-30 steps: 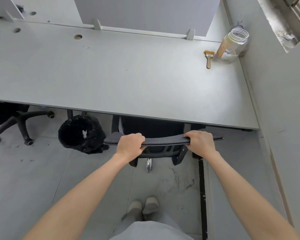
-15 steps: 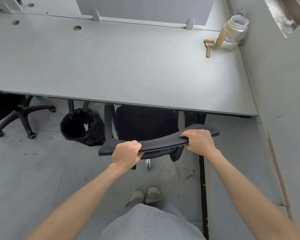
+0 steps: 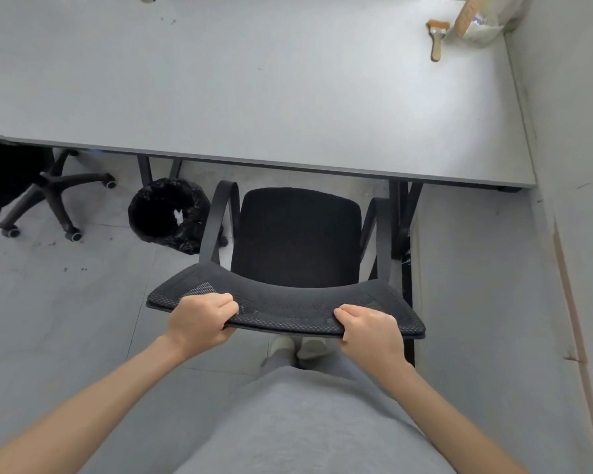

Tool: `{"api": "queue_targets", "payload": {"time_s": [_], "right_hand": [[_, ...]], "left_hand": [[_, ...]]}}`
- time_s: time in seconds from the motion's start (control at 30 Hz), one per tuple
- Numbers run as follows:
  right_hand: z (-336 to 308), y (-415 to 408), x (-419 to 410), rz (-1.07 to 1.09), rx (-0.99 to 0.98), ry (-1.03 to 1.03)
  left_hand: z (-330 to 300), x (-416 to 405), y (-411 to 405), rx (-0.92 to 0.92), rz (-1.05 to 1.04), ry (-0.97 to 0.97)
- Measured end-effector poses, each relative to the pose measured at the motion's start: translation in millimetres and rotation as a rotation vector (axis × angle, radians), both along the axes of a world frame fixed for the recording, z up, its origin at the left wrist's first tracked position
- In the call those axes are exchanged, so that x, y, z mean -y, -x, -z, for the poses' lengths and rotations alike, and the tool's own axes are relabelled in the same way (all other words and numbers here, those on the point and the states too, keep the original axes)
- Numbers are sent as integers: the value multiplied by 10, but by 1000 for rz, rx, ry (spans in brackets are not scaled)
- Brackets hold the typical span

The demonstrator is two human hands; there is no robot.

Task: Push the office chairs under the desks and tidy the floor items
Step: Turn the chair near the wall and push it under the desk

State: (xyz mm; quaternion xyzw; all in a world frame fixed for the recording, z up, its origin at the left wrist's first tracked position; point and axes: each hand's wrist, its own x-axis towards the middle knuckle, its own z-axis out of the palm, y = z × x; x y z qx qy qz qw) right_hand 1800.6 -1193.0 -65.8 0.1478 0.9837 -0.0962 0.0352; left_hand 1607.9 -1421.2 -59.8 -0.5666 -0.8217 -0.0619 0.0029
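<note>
A black mesh office chair [image 3: 298, 234] stands in front of the grey desk [image 3: 254, 97], its whole seat and both armrests out in the open. My left hand [image 3: 199, 323] grips the top edge of the backrest on its left side. My right hand [image 3: 370, 331] grips the same edge on the right. The chair's base is hidden under the seat.
A bin lined with a black bag [image 3: 166, 217] stands on the floor left of the chair. A second chair's wheeled base [image 3: 53, 196] sits under the desk at far left. A brush [image 3: 436, 39] and a jar [image 3: 480, 18] lie at the desk's back right. A wall [image 3: 569, 165] bounds the right.
The chair has come backward out from under the desk toward me, both hands still holding its backrest. Its seat, earlier mostly hidden under the desk, now shows fully.
</note>
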Motion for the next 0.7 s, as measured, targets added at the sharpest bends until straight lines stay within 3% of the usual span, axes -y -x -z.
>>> {"api": "queue_targets", "payload": {"time_s": [0.47, 0.7], "right_hand": [[-241, 1085, -1022, -16, 111, -25], [-164, 1306, -680, 55, 129, -17]], "left_hand": [[-51, -884, 613, -43, -169, 12], [-122, -803, 1156, -10, -114, 55]]}}
